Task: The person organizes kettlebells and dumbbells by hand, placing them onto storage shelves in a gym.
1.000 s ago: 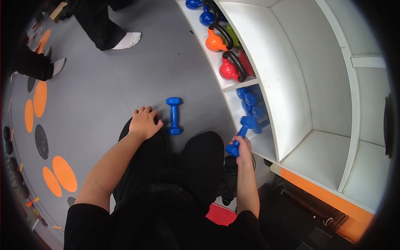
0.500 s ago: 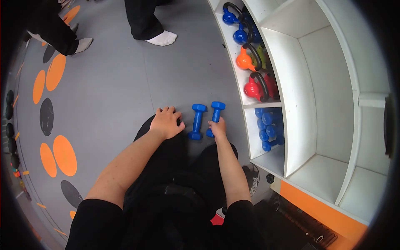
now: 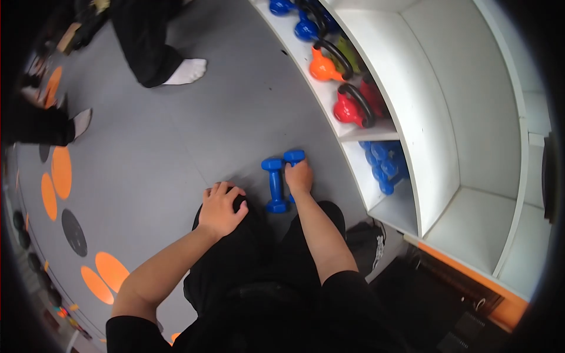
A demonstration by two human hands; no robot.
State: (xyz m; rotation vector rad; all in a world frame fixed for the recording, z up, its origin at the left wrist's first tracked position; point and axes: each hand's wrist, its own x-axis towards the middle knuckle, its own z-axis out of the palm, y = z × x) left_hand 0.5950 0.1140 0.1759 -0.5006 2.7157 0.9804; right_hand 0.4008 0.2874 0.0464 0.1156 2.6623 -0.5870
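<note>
Two blue dumbbells are side by side on the grey floor just ahead of my knees. My right hand (image 3: 299, 176) is wrapped around the handle of the right-hand dumbbell (image 3: 294, 156), covering its middle; its far head shows beyond my fingers. Just to its left is the other dumbbell (image 3: 275, 185), untouched by either hand. On my left knee rests my left hand (image 3: 222, 210), fingers spread and holding nothing.
A white shelf unit (image 3: 406, 176) stands at the right, with an orange kettlebell (image 3: 322, 65), a red kettlebell (image 3: 347, 110) and stacked blue dumbbells (image 3: 382, 159). A person's white-socked foot (image 3: 187, 72) is ahead on the floor; another foot (image 3: 82, 122) is farther left.
My right hand has shifted forward along the right dumbbell and closed round its handle. The view has turned, so shelf and feet appear displaced. My left hand stays on the knee.
</note>
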